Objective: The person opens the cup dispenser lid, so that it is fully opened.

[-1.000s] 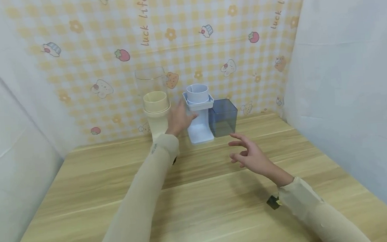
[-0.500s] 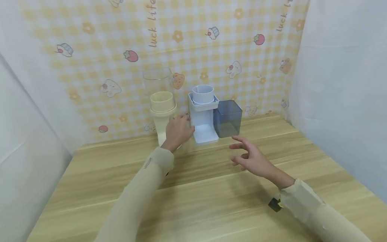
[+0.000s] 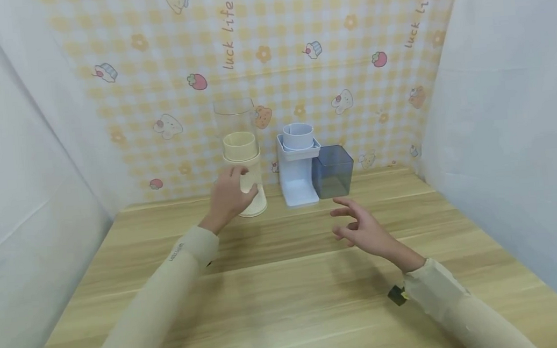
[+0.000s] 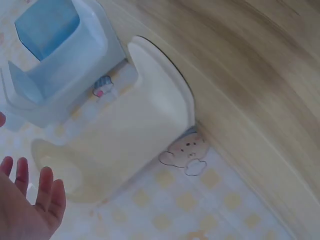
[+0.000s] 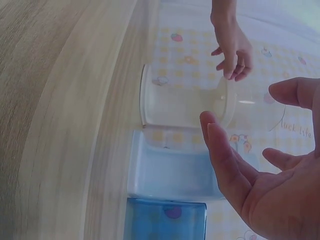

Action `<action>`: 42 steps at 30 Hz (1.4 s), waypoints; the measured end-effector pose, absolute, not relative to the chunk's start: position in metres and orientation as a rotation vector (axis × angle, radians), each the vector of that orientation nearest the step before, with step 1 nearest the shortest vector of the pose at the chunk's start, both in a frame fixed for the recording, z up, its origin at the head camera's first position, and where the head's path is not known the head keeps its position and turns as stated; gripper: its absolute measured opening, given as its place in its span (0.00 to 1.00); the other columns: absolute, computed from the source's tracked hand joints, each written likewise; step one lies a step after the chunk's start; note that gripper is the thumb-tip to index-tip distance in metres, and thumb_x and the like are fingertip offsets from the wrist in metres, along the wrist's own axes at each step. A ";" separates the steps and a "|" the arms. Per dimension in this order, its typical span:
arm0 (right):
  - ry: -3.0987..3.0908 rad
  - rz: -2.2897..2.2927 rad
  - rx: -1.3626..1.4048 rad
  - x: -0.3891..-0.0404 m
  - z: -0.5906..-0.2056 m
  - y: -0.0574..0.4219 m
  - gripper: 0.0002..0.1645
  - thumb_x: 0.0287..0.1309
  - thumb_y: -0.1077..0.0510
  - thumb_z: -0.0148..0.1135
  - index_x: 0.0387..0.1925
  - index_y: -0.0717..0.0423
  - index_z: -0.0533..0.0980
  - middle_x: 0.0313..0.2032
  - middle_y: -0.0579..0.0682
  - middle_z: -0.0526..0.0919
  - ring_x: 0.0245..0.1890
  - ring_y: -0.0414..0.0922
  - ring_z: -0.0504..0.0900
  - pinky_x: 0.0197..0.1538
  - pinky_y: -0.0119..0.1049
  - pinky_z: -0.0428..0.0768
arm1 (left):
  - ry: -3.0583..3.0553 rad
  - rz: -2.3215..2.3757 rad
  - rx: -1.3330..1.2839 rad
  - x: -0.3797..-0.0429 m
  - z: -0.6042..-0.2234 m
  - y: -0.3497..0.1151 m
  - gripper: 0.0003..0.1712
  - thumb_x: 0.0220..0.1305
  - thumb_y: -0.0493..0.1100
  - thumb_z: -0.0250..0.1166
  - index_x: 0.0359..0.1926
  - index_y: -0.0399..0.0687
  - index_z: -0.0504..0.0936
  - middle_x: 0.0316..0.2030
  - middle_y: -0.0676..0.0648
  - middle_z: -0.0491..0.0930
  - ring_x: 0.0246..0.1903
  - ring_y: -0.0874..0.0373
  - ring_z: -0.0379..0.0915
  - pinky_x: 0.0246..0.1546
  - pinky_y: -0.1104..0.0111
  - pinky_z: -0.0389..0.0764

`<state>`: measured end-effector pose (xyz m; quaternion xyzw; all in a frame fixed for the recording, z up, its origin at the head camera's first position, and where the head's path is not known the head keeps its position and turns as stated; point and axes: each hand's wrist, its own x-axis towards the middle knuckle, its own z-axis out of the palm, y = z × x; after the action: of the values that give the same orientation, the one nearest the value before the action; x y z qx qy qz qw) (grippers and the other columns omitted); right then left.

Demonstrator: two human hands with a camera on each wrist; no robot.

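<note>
A cream stand with a rounded base bears a cream ring and a tall clear cylinder. My left hand hovers before it, fingers spread and bent a little, holding nothing. In the left wrist view, that hand appears apart from the cream stand. To the right stands a pale blue stand with a square tray top and a round collar. My right hand hangs over the table, its fingers loosely bent around nothing, as the right wrist view of the hand also shows.
A translucent dark blue box rests beside the pale blue stand, touching or nearly touching it. Behind them hangs a checked cloth at the back edge of the wooden table. White cloth walls flank both sides.
My left hand has drawn back from between the two stands and moved left, to the front of the cream stand. The head view has shifted slightly. The right hand stays nearly still.
</note>
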<state>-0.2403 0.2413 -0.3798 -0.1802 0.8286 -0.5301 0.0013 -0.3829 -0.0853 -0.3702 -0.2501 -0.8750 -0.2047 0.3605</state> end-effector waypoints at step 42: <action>2.589 -1.594 -0.607 -0.242 -0.390 0.245 0.36 0.64 0.66 0.60 0.71 0.60 0.60 0.63 0.67 0.70 0.40 0.61 0.85 0.30 0.44 0.83 | -2.545 -1.598 -0.432 -0.449 -0.348 -0.131 0.69 0.56 0.65 0.70 0.78 0.44 0.34 0.78 0.39 0.39 0.75 0.40 0.42 0.70 0.43 0.51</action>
<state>-0.2419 0.2448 -0.3896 -0.1959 0.8349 -0.5139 0.0206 -0.4491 -0.1312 -0.3476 -0.1422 -0.8371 -0.5255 0.0527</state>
